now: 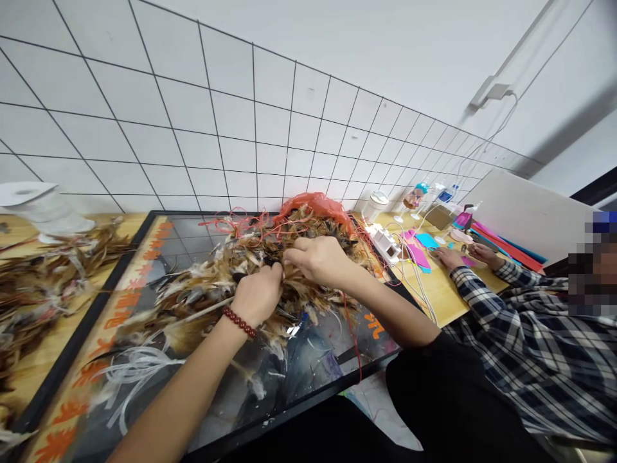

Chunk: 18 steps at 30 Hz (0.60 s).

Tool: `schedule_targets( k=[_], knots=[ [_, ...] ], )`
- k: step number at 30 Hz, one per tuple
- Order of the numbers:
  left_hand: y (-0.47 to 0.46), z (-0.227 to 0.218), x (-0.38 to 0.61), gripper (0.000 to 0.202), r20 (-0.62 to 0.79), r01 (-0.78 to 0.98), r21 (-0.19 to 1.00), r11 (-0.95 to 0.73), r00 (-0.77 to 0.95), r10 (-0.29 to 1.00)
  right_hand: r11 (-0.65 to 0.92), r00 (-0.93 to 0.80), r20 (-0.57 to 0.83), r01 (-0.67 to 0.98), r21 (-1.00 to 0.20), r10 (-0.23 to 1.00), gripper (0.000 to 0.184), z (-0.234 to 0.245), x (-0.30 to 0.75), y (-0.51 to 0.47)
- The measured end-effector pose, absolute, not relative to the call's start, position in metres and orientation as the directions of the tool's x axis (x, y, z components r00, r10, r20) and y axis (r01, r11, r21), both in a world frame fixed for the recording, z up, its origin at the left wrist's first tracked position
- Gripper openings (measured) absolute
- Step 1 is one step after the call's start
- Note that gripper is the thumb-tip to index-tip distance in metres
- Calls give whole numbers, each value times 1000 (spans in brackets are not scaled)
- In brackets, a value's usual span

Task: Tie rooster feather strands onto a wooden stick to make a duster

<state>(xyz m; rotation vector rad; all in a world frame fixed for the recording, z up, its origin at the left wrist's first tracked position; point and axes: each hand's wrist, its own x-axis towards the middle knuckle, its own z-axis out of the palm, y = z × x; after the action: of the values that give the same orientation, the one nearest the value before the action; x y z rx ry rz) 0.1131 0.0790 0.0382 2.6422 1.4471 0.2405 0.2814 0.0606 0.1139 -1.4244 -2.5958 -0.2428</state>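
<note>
my black sleeve is right up by the camera. left hand and right hand are close together, fingers curled in, can't tell what's pinched. they're in the brown feathers heaped on a dark-framed glassy board. red mesh behind, white strips near my left forearm, plaid-shirted co-worker off to my right.

Brown-and-cream feather pile looks matt, frayed. Black-framed rectangular panel reflects, glossy, glass-like. Translucent red bag appears crinkled plastic; yellow tabletop, smooth wood.
</note>
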Motion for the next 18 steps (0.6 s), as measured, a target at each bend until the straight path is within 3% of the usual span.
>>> schedule_targets(
  k=[2, 5, 7, 9, 13, 18],
  knots=[
    [71, 43, 116, 29, 89, 766, 149, -625, 619, 780, 525, -501, 234, 849, -51, 833, 21, 113, 289, 79],
    [69, 48, 114, 26, 115, 700, 147, -699, 690, 715, 506, -496, 133, 775, -379, 858, 14, 99, 306, 104],
    [71, 50, 110, 24, 137, 672, 157, -723, 711, 690, 384, -504, -24, 688, -615, 863, 15, 84, 320, 117],
    [73, 50, 104, 32, 171, 641, 164, -749, 730, 662, 166, -492, -212, 617, -769, 844, 17, 69, 335, 124],
    [75, 55, 94, 58, 237, 514, 204, -833, 800, 551, -131, -443, -417, 545, -828, 793, 28, 46, 372, 117],
    [82, 63, 76, 64, 326, 460, 331, -824, 764, 557, -362, -361, -525, 429, -827, 771, 45, 44, 427, 81]
  ],
)
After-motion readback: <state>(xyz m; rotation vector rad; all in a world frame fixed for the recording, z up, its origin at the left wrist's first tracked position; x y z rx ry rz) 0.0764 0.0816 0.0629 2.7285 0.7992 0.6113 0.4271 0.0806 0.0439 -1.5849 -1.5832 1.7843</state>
